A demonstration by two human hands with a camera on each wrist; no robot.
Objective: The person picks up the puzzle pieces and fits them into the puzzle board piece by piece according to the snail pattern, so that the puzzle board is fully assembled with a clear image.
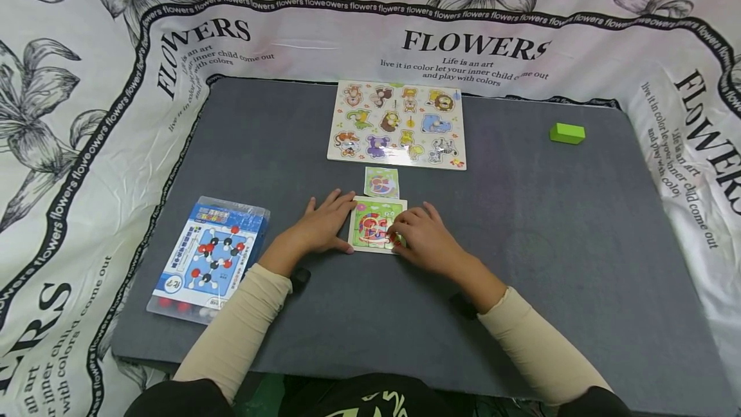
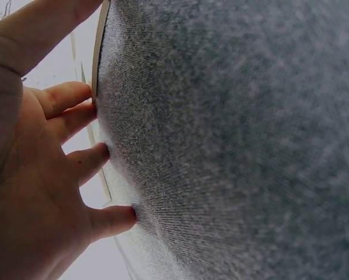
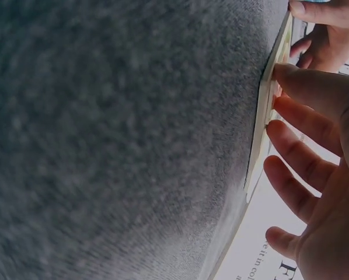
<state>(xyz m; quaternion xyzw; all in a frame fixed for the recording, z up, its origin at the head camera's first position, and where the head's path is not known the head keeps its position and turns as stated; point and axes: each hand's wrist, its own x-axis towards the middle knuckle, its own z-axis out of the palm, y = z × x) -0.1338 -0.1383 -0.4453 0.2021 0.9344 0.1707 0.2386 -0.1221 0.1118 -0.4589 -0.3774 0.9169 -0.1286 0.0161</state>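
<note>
A small square jigsaw puzzle (image 1: pixel 376 219) with a green and red picture lies in a pale frame on the table. My left hand (image 1: pixel 327 222) lies along its left side, thumb near the lower corner and fingertips near the upper one. Over its right part is my right hand (image 1: pixel 428 240), with thumb and fingertips touching the puzzle. In the right wrist view, its thumb (image 3: pixel 314 87) and forefinger stand slightly apart at the pale frame edge; I cannot tell whether a piece is between them. A matching picture card (image 1: pixel 381 182) lies just beyond the frame.
A white animal puzzle board (image 1: pixel 398 124) lies farther back on the grey table (image 1: pixel 556 262). At left is a blue-labelled clear box (image 1: pixel 208 256) with a molecule picture, close to the left forearm. A green block (image 1: pixel 567 133) sits at the back right.
</note>
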